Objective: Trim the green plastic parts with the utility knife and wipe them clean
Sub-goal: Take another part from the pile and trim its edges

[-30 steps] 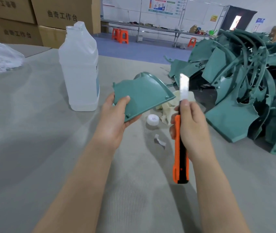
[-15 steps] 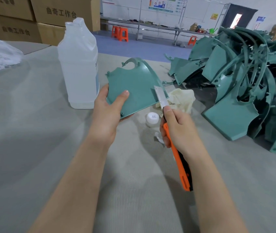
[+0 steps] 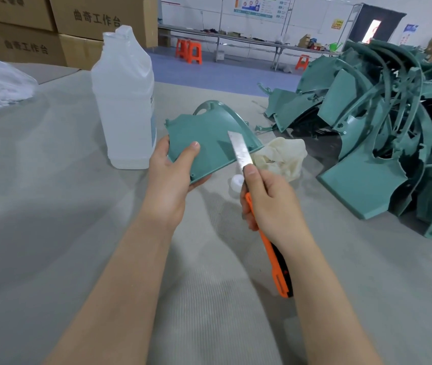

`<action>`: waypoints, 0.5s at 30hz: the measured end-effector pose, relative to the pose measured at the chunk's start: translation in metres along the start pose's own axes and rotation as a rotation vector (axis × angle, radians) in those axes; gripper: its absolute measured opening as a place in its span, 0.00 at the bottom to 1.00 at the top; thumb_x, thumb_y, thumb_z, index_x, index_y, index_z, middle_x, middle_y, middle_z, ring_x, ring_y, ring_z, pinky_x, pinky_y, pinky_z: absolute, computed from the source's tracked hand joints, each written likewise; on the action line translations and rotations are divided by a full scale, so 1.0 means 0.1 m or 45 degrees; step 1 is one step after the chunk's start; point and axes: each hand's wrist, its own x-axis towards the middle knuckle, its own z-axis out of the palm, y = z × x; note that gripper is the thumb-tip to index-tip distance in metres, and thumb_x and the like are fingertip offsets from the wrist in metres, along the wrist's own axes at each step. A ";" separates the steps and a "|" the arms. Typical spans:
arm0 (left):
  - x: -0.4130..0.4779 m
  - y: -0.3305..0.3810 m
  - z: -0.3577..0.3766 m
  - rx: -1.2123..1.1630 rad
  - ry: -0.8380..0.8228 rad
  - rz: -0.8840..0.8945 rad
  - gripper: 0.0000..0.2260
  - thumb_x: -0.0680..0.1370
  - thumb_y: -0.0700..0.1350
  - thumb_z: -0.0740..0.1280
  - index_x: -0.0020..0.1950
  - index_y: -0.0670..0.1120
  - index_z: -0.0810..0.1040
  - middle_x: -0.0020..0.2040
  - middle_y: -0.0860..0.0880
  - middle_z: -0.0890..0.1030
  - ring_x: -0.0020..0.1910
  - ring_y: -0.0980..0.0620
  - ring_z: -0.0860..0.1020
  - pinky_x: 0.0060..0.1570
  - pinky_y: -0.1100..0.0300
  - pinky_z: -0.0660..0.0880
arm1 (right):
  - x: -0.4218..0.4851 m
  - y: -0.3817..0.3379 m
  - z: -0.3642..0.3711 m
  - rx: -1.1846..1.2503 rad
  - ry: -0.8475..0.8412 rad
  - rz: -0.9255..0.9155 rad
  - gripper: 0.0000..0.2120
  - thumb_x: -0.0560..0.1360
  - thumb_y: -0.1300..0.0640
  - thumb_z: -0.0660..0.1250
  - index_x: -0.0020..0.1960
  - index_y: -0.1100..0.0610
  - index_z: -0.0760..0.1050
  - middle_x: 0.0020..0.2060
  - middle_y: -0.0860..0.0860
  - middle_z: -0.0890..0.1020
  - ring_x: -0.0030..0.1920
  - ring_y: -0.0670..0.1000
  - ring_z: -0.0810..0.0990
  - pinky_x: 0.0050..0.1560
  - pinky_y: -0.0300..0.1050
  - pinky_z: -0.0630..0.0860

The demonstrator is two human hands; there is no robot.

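Two boxes read 曲奇工作台; left hand grips green part, right hand grips utility knife.

Factory workshop: cartons, heaped green parts

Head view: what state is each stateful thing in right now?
Green part: held by left hand.
Utility knife: blade extended over the part, gripped by right hand.
Bottle: upright, uncapped.
Cap: loose on table.
Cloth: crumpled.
Pile of parts: heaped.
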 end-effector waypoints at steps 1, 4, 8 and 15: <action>0.00 0.00 0.00 0.002 -0.001 0.002 0.10 0.79 0.41 0.64 0.59 0.51 0.75 0.51 0.54 0.82 0.44 0.59 0.82 0.35 0.65 0.77 | 0.01 0.01 -0.02 0.002 0.020 0.016 0.22 0.82 0.48 0.56 0.32 0.56 0.68 0.24 0.50 0.73 0.21 0.47 0.69 0.22 0.39 0.68; -0.01 0.01 0.01 0.013 0.001 0.014 0.10 0.79 0.41 0.65 0.58 0.51 0.75 0.52 0.54 0.82 0.44 0.58 0.82 0.35 0.65 0.77 | 0.02 0.03 -0.04 -0.014 0.017 0.040 0.22 0.82 0.48 0.56 0.33 0.56 0.68 0.24 0.50 0.73 0.20 0.47 0.69 0.21 0.39 0.67; -0.01 0.03 0.00 0.013 0.012 0.034 0.08 0.79 0.40 0.64 0.55 0.52 0.75 0.48 0.56 0.82 0.41 0.60 0.82 0.33 0.65 0.77 | 0.02 0.04 0.00 -0.020 0.000 0.036 0.22 0.82 0.48 0.56 0.32 0.56 0.68 0.23 0.50 0.73 0.21 0.49 0.70 0.21 0.39 0.68; -0.02 0.03 0.02 0.034 0.009 0.049 0.08 0.79 0.40 0.64 0.55 0.51 0.75 0.48 0.55 0.82 0.42 0.59 0.82 0.35 0.64 0.77 | -0.02 -0.01 0.03 -0.026 -0.127 -0.001 0.22 0.83 0.49 0.55 0.33 0.58 0.68 0.27 0.54 0.73 0.21 0.49 0.70 0.22 0.39 0.67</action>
